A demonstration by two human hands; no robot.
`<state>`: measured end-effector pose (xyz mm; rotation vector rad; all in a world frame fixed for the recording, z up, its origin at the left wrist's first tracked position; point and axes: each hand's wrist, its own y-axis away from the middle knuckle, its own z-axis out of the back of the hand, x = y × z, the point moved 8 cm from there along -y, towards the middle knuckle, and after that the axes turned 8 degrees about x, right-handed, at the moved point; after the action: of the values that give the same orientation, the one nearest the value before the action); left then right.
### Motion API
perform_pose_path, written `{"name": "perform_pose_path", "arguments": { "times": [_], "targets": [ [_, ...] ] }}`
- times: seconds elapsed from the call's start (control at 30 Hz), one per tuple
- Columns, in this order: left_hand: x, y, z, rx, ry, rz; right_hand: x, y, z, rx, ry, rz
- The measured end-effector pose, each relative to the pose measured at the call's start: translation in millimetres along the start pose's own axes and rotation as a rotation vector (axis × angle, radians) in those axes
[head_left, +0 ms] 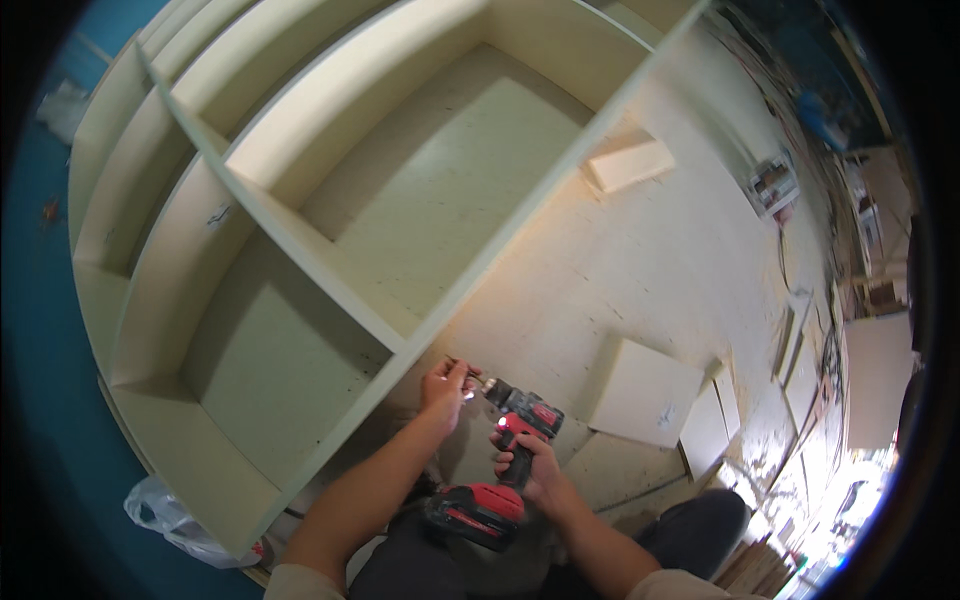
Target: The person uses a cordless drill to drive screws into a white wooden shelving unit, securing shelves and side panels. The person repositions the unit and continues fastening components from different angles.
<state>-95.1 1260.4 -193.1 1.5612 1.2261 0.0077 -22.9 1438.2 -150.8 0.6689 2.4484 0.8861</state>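
Beside the shelf unit's [440,318] near edge, right hand [535,467] clamped around the drill [530,412], left hand [445,388] pinched together near its tip, contents unclear; divider [312,252] apparently set, drilling seemingly not yet begun.

- Translucent plastic bag [192,535] is lying on the blue floor [45,420], lower left.
- Pale block [632,167] is resting at upper right.
- Square pale panel [642,393] is lying beside narrower panels [704,428].
- Dark cables [831,350] are trailing at far right.

The drill [535,412] is plastic, its chuck [493,390] metal — the shelving [300,140] smooth, matt board.
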Motion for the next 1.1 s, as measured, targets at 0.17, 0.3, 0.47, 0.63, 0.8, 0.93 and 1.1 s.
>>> {"name": "perform_pose_path", "arguments": {
  "times": [0.17,0.3,0.47,0.63,0.8,0.93,1.1],
  "targets": [
    [0,-18,1,-0.076,-0.039,-0.019,-6,-14,-13,-0.058,0.05,0.117],
    [16,-29,17,0.035,-0.041,-0.032,-9,-26,-8,-0.019,0.038,0.066],
    [18,-38,20,0.0,-0.159,-0.091,-7,-30,-14,-0.021,0.061,0.026],
    [5,-29,20,-0.006,-0.146,-0.047,-13,-32,-18,-0.049,0.103,-0.003],
    [-2,-22,11,-0.01,-0.177,-0.034,-12,-36,-5,-0.045,0.076,-0.016],
    [-8,-20,21,-0.041,-0.227,-0.047,-12,-42,-3,-0.017,0.099,-0.026],
    [-14,-23,20,-0.035,-0.067,-0.06,-7,-42,-12,0.011,0.147,-0.052]
  ]
}}
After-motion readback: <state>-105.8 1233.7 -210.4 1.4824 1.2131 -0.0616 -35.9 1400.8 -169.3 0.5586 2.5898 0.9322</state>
